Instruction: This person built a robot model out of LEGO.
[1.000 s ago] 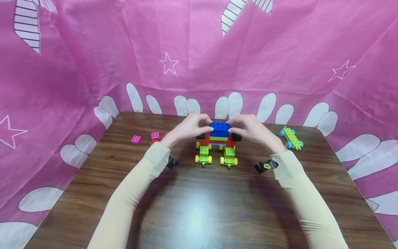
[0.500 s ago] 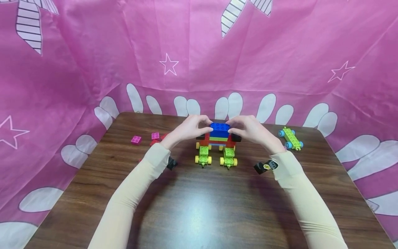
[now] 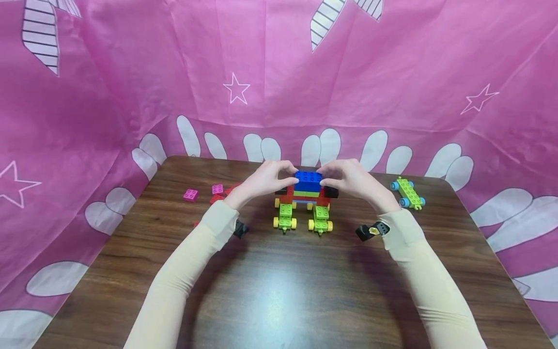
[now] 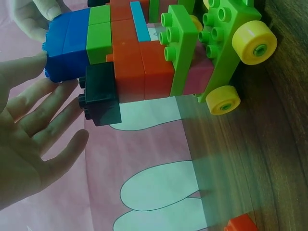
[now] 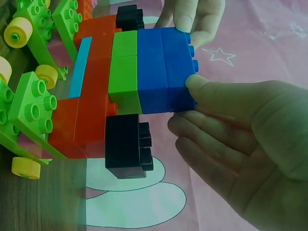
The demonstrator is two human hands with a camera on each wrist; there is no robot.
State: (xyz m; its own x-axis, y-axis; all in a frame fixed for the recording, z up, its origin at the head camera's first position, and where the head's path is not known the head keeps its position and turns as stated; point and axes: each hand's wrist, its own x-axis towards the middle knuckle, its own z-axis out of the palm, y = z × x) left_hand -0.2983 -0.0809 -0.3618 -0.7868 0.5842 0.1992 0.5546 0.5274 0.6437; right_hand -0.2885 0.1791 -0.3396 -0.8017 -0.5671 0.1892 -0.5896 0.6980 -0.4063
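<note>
A toy-brick figure stands upright on the table on two lime green wheeled bases (image 3: 285,222) with yellow wheels. Blue bricks (image 3: 309,183) top it, above light green bricks (image 5: 124,72) and red bricks (image 5: 94,91). Black bricks (image 4: 102,94) stick out at both sides like shoulders, and a light blue piece (image 5: 80,67) shows between the legs. My left hand (image 3: 269,176) pinches the left end of the blue bricks between thumb and finger. At the opposite end, my right hand (image 3: 350,179) pinches them likewise. Its other fingers (image 5: 211,159) extend below the brick.
Pink bricks (image 3: 190,195) and several red pieces (image 3: 216,198) lie to the left, partly behind the left arm. A lime green wheeled base (image 3: 407,194) with blue wheels stands at the right. A pink curtain (image 3: 279,97) hangs behind the table (image 3: 279,286).
Both hands keep their hold on the blue bricks. Apart from a very slight shift of the whole view, nothing visibly moves.
</note>
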